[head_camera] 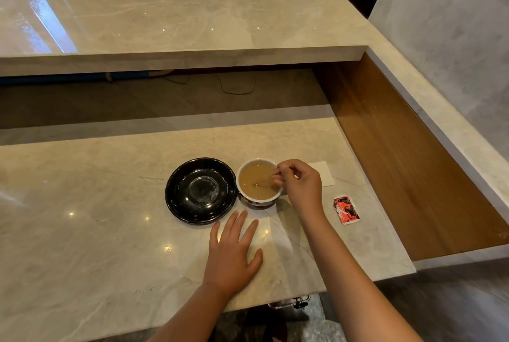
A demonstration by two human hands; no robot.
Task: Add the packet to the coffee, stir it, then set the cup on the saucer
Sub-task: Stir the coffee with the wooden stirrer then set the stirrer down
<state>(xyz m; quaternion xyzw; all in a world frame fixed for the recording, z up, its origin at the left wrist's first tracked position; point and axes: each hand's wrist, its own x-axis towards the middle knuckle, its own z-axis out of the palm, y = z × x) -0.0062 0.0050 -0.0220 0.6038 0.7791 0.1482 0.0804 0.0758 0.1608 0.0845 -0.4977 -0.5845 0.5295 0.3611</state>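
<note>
The right hand (pixel 298 186) pinches a wooden stirrer (pixel 265 178) in the cup (pixel 259 183) beside the saucer (pixel 201 190), while the left hand (pixel 234 252) rests flat, fingers spread, on the tabletop (pixel 96 231), likely for balance; the packet (pixel 346 209) lies to the right.

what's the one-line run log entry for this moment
step: stirring | right hand: thin wooden stirrer in white cup of light-brown coffee | left hand: flat on marble counter | black round saucer: empty | red packet: on counter

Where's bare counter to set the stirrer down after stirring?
Bare: the wide stretch left of the black saucer, and the strip between the right hand and the red packet. Crowded: the cup nearly touches the saucer, with the left hand flat just in front.
</note>
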